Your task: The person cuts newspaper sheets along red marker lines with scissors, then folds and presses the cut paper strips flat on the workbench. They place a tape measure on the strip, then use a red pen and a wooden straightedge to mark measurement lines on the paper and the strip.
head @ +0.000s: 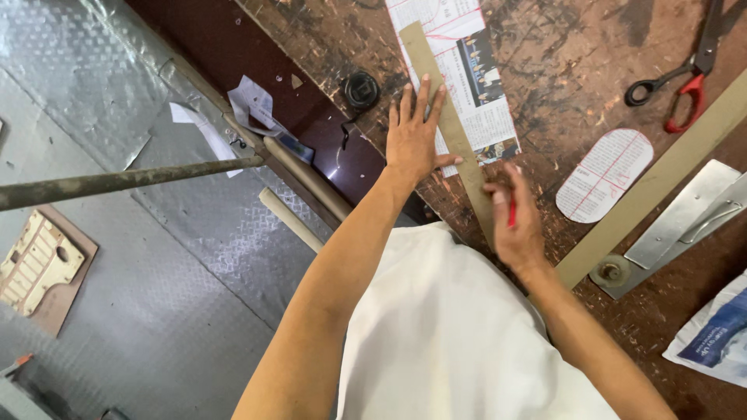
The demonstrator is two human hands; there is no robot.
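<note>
My left hand (415,132) lies flat, fingers spread, pressing a long tan straightedge strip (424,54) down on a sheet of newspaper (482,101) on the worn wooden workbench (576,47). My right hand (517,222) is closed around a red pen (512,211), its tip against the strip's near end. The strip runs diagonally from the top of the paper toward my body.
An oval newspaper cutout with red lines (605,173) lies to the right. Red-handled scissors (681,78) rest at the top right. A second long tan strip (661,179), a metal plate (685,210) and a plastic bag (720,330) sit at right. A round black object (361,89) sits left of my left hand. A metal-plate floor (117,257) lies at left.
</note>
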